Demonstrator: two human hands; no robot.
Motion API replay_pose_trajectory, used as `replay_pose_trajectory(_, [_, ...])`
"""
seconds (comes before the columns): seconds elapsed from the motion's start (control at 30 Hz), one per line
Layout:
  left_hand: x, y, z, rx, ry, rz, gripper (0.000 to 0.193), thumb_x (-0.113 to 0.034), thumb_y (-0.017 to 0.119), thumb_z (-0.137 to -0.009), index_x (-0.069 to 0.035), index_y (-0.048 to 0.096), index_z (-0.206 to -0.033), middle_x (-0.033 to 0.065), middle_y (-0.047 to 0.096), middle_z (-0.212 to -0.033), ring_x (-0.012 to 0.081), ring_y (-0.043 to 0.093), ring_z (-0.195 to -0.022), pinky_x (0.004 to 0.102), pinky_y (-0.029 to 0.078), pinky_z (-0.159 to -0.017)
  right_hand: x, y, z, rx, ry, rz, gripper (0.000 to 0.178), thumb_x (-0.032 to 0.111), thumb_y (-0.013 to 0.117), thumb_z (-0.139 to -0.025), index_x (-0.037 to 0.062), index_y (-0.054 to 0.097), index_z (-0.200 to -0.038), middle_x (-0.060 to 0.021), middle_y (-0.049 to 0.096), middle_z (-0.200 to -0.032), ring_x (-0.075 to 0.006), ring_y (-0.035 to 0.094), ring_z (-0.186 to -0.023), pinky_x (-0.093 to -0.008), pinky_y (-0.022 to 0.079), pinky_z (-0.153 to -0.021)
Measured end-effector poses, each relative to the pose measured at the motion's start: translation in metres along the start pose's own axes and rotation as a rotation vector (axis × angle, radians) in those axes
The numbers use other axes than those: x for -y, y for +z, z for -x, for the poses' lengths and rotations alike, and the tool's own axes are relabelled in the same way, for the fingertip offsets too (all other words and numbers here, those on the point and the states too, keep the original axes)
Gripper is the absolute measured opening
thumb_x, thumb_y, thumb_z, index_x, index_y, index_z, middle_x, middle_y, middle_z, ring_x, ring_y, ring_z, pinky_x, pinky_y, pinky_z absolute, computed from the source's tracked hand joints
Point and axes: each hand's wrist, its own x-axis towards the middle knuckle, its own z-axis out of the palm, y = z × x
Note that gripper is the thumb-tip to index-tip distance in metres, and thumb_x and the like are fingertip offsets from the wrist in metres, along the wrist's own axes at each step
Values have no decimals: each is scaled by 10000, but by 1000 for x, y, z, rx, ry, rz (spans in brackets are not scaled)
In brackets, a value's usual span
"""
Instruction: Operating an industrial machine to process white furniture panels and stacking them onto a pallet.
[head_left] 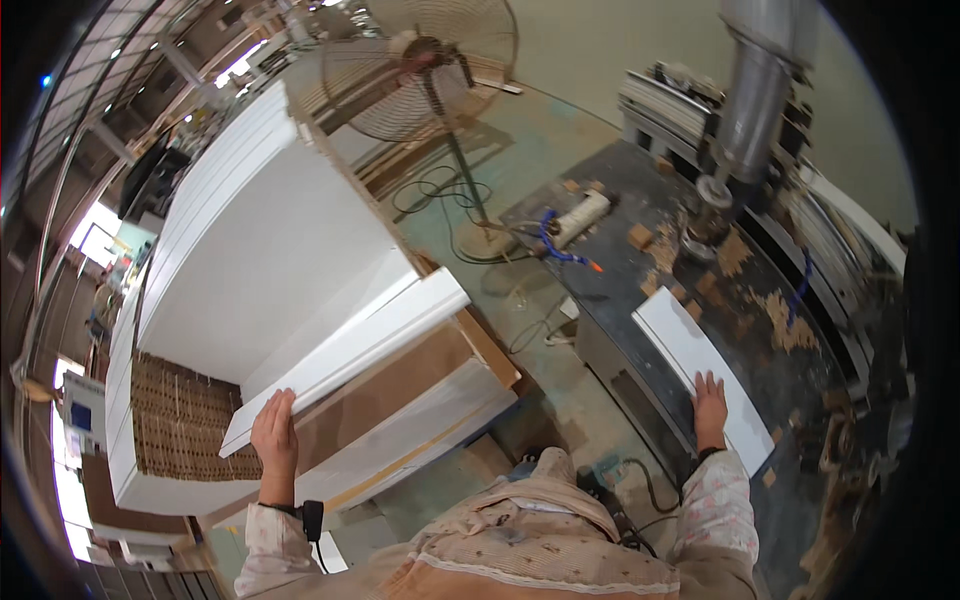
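Observation:
My left hand (274,437) grips the near end of a long white board (350,352) that lies tilted across a stack of white panels (250,240) on my left. A brown board (385,390) lies just under it. My right hand (710,404) rests flat, fingers spread, on the near part of a short white board (690,355) lying on a dark machine table (620,290) at my right. Both forearms wear light patterned sleeves.
A big pedestal fan (425,65) stands behind the stack, cables trailing on the floor. On the dusty table lie wood offcuts (640,236), sawdust, a white roll (580,217) and a blue hose. A metal column (750,100) rises over it. A woven mat (185,420) lies left.

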Motion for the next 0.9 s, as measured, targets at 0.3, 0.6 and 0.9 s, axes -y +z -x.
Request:
replay_pose_trajectory(0.3, [52,75,19,62,-114,89,412,-76,613,-851,-131,575,-1257,109,621,-1213,332,581,-1131,419,484,-947,-2,6,-9,93,52,-12,678,90,672,-794,155,413,-1417,-157,402,-1458,-440,392,-1300,-437,385,-1071])
replay_pose_trajectory(0.6, [88,99,9,268,-219,290,421,-172,699,-816,-136,602,-1225,44,603,-1266,291,557,-1181,374,481,-971,-4,-5,-8,65,-143,10,458,228,364,-997,60,403,-1422,-236,466,-1382,-411,496,-1190,-454,408,-1021])
replay_pose_trajectory(0.9, [28,96,-32,9,-301,341,374,-257,704,-824,-77,620,-1141,114,632,-1140,319,592,-1070,399,488,-922,14,-21,-16,117,-38,136,456,147,338,-982,106,392,-1432,-217,503,-1348,-401,543,-1137,-458,469,-949])
